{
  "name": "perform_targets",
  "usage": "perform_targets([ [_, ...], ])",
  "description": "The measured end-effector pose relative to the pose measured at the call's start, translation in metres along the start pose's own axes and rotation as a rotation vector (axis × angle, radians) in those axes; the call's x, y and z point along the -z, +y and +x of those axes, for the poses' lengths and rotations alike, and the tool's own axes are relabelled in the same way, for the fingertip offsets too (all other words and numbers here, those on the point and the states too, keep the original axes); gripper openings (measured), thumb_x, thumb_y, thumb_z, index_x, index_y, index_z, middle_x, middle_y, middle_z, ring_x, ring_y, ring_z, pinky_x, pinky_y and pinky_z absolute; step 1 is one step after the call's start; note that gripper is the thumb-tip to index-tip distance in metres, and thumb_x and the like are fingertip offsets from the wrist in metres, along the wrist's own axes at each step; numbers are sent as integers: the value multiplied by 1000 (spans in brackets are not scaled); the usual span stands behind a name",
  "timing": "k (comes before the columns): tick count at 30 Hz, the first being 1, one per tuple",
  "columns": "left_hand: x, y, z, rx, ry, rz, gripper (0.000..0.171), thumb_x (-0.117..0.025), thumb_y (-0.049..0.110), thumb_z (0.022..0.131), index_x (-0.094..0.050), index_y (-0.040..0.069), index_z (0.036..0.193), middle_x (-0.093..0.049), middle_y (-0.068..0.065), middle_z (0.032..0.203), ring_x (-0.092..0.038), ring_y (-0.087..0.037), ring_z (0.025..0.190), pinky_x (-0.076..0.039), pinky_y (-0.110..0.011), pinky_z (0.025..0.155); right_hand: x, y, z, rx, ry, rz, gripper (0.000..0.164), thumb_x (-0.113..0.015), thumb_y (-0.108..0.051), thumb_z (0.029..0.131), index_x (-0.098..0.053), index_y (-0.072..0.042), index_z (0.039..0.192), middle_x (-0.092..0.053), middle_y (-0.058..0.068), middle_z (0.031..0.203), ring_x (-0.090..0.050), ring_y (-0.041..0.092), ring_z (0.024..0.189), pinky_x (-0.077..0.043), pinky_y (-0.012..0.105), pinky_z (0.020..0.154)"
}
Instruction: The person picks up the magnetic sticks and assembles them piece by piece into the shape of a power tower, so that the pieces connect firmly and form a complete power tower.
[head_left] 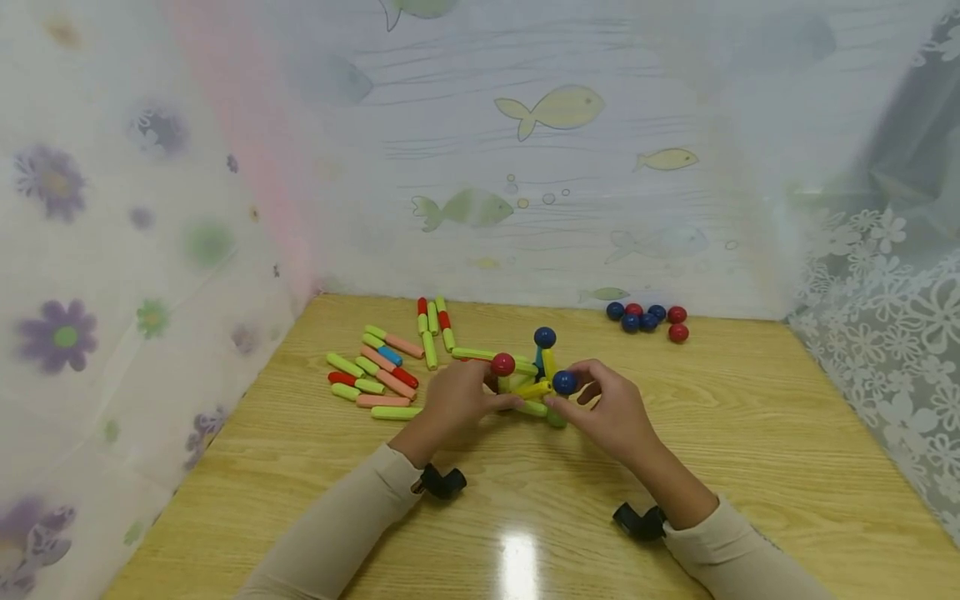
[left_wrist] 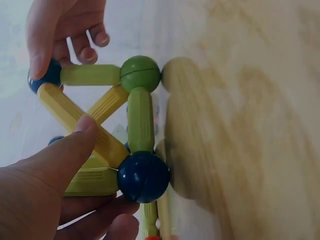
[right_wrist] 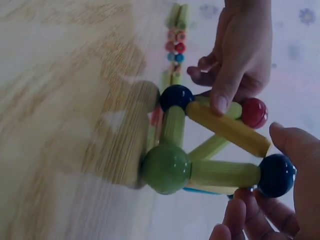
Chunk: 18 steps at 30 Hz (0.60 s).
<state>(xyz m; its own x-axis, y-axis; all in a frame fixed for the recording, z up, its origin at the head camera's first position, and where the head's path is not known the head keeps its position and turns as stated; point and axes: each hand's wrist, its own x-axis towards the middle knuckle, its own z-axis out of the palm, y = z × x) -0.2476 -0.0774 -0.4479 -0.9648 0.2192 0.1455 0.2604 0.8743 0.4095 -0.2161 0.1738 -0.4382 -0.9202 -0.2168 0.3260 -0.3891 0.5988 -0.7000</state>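
A frame of toy building sticks and balls stands between the two hands. My left hand (head_left: pixel 459 397) grips its left side, the thumb on a slanting yellow stick (left_wrist: pixel 82 125) and the fingers behind a lime stick (left_wrist: pixel 92 181). At an upper corner my right hand (head_left: pixel 611 408) pinches a blue ball (right_wrist: pixel 276 175) between thumb and fingers. That ball meets another lime stick (right_wrist: pixel 225 173), which runs to a green ball (right_wrist: pixel 166 169) low on the frame. A second blue ball (left_wrist: pixel 143 176) joins the yellow stick's other end. Above the left hand shows a red ball (head_left: pixel 502 364).
Many loose sticks (head_left: pixel 386 367) in lime, peach, red and blue lie on the wooden table (head_left: pixel 735 433) to the left. Loose blue and red balls (head_left: pixel 648 321) cluster at the back right. A fish-print curtain (head_left: pixel 555 208) hangs behind the table.
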Motion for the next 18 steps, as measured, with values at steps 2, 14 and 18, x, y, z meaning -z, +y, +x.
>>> perform_targets([
  [2, -1, 4, -2, -7, 15, 32, 55, -77, 73, 75, -74, 20, 85, -71, 7, 73, -54, -7, 51, -41, -27, 42, 0, -1, 0, -7, 12, -5, 47, -84, -46, 86, -66, -17, 120, -70, 0, 99, -67, 14, 81, -57, 29, 69],
  [14, 0, 12, -10, -96, 47, 45, 43, -81, 61, 81, -69, 19, 85, -65, 7, 67, -57, -6, 56, -43, -23, 48, -1, 0, 0, -5, 18, -19, 38, -86, -29, 87, -68, -13, 117, -72, 3, 95, -69, 17, 78, -57, 27, 64],
  [18, 1, 4, -4, -118, -27, -114, 28, -85, 45, 85, -77, 22, 98, -75, 8, 86, -68, -5, 75, -56, -26, 67, 0, 3, 0, -78, -78, -19, 33, -85, -26, 88, -68, -13, 114, -72, 4, 103, -72, 20, 87, -60, 33, 71],
])
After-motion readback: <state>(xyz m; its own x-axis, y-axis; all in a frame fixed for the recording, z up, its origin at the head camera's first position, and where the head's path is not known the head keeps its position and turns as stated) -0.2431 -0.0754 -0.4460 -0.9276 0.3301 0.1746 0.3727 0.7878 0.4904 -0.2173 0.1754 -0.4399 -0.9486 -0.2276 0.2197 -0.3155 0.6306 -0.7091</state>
